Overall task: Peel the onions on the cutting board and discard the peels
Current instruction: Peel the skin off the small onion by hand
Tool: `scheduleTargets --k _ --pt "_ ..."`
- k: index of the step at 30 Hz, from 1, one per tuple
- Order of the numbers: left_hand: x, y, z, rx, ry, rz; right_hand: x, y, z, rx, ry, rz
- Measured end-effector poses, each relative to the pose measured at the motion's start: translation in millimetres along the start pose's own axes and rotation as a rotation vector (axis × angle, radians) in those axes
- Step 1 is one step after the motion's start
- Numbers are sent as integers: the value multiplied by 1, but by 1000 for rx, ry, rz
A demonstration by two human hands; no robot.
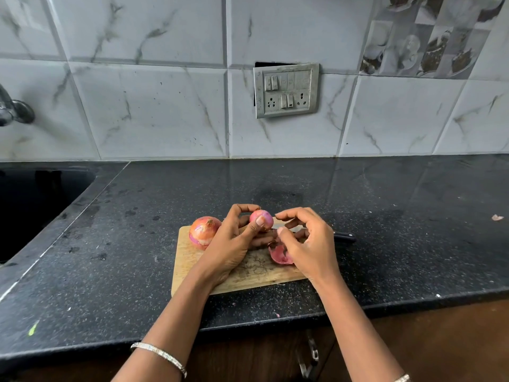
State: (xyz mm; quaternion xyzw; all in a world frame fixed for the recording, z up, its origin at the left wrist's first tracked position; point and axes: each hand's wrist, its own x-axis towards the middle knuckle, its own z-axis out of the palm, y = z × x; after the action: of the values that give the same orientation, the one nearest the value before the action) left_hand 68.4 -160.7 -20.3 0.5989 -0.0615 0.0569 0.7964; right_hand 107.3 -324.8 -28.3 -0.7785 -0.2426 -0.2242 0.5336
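A wooden cutting board [190,263] lies on the black counter. My left hand [234,244] grips a small pink onion [263,217] above the board, thumb pressed on its front. My right hand [308,244] hovers just right of it with fingers curled; its thumb and fingers seem to pinch a bit of peel, though this is hard to tell. A curled red peel [278,255] lies on the board under the right hand. A larger unpeeled onion [203,231] with orange skin sits at the board's back left corner.
A knife with a black handle [344,237] lies behind the board, its blade hidden by my right hand. A dark sink [35,205] is set into the counter at the left. A peel scrap [497,217] lies far right. The counter edge runs close below the board.
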Motion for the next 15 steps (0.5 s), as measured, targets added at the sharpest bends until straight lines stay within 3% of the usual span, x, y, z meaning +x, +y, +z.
scheduleTargets --k 4,15 --pt "1 -2 -3 24 -18 -6 -2 -3 1 40 -107 17" --pt "3 -2 -3 148 -69 -17 -1 -5 1 80 -114 -36"
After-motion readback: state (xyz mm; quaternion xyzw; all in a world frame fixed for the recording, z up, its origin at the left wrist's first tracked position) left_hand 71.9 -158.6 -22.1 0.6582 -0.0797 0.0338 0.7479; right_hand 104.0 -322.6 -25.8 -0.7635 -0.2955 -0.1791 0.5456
